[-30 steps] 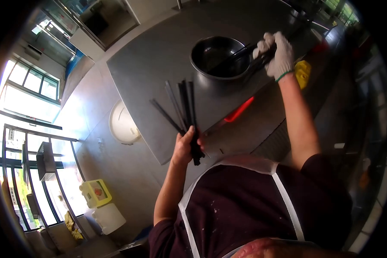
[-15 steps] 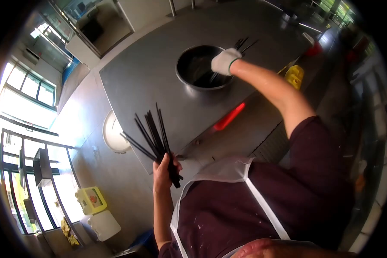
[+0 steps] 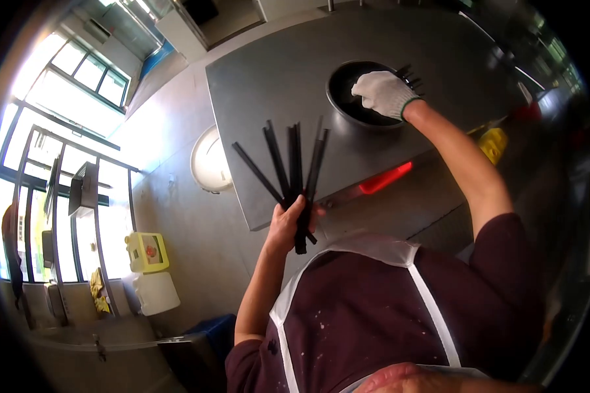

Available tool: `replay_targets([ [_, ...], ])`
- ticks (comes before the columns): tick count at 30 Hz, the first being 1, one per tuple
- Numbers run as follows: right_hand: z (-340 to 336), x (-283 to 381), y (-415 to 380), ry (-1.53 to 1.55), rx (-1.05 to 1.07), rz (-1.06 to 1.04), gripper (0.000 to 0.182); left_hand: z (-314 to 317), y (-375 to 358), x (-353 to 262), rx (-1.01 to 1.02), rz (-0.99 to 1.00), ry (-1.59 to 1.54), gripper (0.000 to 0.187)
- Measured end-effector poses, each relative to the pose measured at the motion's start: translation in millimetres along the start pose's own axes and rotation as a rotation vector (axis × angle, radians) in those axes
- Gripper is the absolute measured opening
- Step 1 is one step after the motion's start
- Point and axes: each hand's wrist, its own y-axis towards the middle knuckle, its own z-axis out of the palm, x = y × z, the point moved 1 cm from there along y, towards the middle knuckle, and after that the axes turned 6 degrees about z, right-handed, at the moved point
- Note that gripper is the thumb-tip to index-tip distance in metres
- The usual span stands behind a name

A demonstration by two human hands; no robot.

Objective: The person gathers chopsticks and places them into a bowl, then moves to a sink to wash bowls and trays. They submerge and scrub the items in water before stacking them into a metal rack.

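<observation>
Several long black sticks (image 3: 295,164) fan upward from my left hand (image 3: 288,223), which is wrapped round their lower ends near the table's front corner. A white knitted glove covers my right hand (image 3: 383,93), held over the right side of a dark round metal bowl (image 3: 363,124). Its fingers are drawn together above the bowl's opening; what they hold, if anything, is hidden. More dark sticks (image 3: 410,77) show behind the glove at the bowl's right rim.
The bowl stands on a grey metal table (image 3: 262,85). A white round bucket (image 3: 211,160) is beyond its left edge. A red object (image 3: 387,178) is at the front edge, a yellow one (image 3: 493,144) farther right. Plastic jugs (image 3: 147,252) stand lower left.
The whole view has shifted, with table and bowl now farther right. My right hand has turned over the bowl, its fingers now pointing left. My left hand still grips the sticks, now more upright.
</observation>
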Motion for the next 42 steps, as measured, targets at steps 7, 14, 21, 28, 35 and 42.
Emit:
replay_targets([
  [7, -25.0, 82.6, -25.6, 1.343, 0.322, 0.422, 0.01, 9.0, 4.9, -8.6, 0.145, 0.001, 0.054, 0.031],
  [14, -7.9, 131.0, -42.7, 1.924, 0.369, 0.454, 0.018, 10.4, 9.8, -7.4, 0.153, -0.015, 0.225, 0.031],
  [21, -9.3, 145.8, -53.7, 1.731, 0.163, 0.836, 0.009, 11.6, 10.6, 1.9, 0.173, -0.008, 0.041, 0.033],
  [28, -12.1, 158.0, -59.6, 1.845, -0.034, 0.809, 0.005, 9.8, 8.9, 4.7, 0.221, 0.007, 0.038, 0.034],
  [35, -13.1, 151.7, -54.3, 2.162, -0.195, 0.841, 0.008, 0.4, 5.6, 0.1, 0.324, -0.034, 0.095, 0.032],
  [42, -29.1, 71.1, -37.8, 2.301, -0.821, 0.666, 0.021, -7.7, -0.9, -0.4, 0.413, -0.099, 0.103, 0.033],
])
